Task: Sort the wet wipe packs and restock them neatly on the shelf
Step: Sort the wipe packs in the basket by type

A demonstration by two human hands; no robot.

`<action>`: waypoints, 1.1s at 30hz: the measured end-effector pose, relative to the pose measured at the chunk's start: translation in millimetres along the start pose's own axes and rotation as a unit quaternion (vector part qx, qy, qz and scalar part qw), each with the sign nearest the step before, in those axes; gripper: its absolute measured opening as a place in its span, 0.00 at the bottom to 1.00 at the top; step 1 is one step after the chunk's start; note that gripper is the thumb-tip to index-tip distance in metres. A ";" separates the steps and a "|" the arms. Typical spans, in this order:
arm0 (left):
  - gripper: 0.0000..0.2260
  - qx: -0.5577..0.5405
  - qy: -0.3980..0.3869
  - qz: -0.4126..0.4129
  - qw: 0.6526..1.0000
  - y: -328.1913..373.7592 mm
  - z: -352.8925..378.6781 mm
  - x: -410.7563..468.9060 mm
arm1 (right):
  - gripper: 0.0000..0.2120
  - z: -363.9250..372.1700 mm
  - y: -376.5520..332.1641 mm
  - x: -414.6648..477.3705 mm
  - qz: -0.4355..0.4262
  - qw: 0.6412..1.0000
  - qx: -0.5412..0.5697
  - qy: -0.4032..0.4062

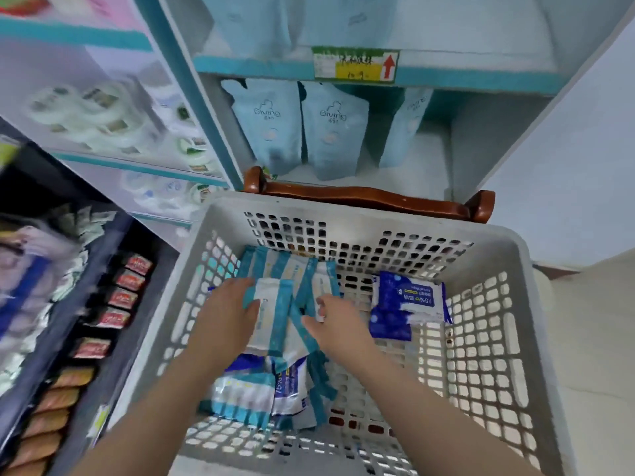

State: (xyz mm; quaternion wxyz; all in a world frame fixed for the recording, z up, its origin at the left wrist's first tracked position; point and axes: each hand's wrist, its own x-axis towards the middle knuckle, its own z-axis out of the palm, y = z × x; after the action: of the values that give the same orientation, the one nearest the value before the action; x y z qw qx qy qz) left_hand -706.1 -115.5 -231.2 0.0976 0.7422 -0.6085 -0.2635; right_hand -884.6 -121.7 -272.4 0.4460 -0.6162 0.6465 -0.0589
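Shelf (429,78) holds only pouches (268,125); packs (240,389) lie mixed in the basket (378,218). The left hand (226,321) grips a teal pack (271,304); the right hand (335,324) touches others, hold unclear.

Grey basket (488,338) — teal-striped white packs (275,304).

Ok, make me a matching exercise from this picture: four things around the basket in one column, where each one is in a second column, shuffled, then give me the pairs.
Things
1. dark blue wipe pack
2. teal-striped wipe packs
3. light blue pouches
4. price label

Places
A. standing on the shelf behind the basket
B. stuck on the front edge of the shelf above
C. lying apart at the basket's right side
D. mid-basket, gripped by the left hand and right hand

Pairs: 1-C, 2-D, 3-A, 4-B
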 end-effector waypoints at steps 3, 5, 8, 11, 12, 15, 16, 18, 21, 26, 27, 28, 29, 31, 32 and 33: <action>0.15 -0.003 -0.016 -0.055 0.998 -23.0 -12.6 -10.4 | 0.21 23.8 -21.5 8.6 0.013 0.998 0.057 -0.030; 0.16 0.014 -0.033 -0.039 0.999 -33.6 -10.0 -12.0 | 0.21 35.5 -26.9 15.5 0.034 0.996 0.066 -0.044; 0.22 0.058 -0.046 -0.008 0.997 -42.7 -2.8 -8.5 | 0.25 42.0 -22.6 24.3 0.067 0.993 0.095 -0.033; 0.22 0.086 -0.052 -0.001 0.995 -45.8 5.6 -3.8 | 0.12 41.5 -18.5 27.7 0.065 0.986 0.150 -0.036; 0.22 0.095 -0.060 0.007 0.994 -46.0 9.0 -2.9 | 0.06 40.6 -18.9 26.7 0.065 0.981 0.179 -0.036; 0.21 0.061 -0.086 0.008 0.994 -46.9 19.5 -2.2 | 0.05 38.8 -22.7 26.5 0.078 0.967 0.240 -0.026; 0.20 0.043 -0.089 0.004 0.995 -47.7 22.1 -2.0 | 0.05 38.3 -24.3 25.8 0.081 0.961 0.263 -0.024; 0.17 0.029 -0.081 -0.001 0.996 -49.4 24.1 0.8 | 0.09 35.6 -23.2 27.3 0.098 0.949 0.298 -0.026; 0.12 0.048 -0.070 -0.007 0.996 -49.6 22.1 12.2 | 0.10 19.4 -13.6 34.3 0.157 0.911 0.382 -0.002; 0.16 0.106 -0.075 -0.032 0.991 -34.0 19.7 29.9 | 0.17 -7.7 3.1 58.4 0.240 0.814 0.527 0.045; 0.17 0.093 -0.061 -0.034 0.993 -29.6 20.5 35.4 | 0.18 -9.1 3.1 62.4 0.241 0.814 0.526 0.043; 0.17 0.077 -0.044 -0.032 0.996 -25.6 22.1 42.5 | 0.18 -8.5 3.0 66.4 0.243 0.817 0.522 0.038; 0.17 0.061 -0.037 -0.031 0.997 -22.4 24.2 50.8 | 0.18 -6.0 2.5 70.9 0.247 0.818 0.519 0.030; 0.13 0.046 -0.052 -0.031 0.997 -18.8 29.0 68.1 | 0.16 0.8 1.3 79.0 0.253 0.816 0.519 0.009; 0.12 0.043 -0.068 -0.043 0.996 -17.8 30.9 75.3 | 0.15 3.9 0.7 82.4 0.255 0.816 0.519 0.000; 0.12 0.036 -0.087 -0.062 0.994 -16.4 31.8 80.7 | 0.14 6.5 0.2 86.2 0.255 0.816 0.519 -0.005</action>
State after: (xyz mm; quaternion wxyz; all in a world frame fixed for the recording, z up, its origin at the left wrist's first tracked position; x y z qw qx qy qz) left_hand -698.6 -183.0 -287.6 0.0010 0.7558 -0.5768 -0.3099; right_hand -867.0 -191.8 -319.8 0.7017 -0.1069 0.6517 -0.2674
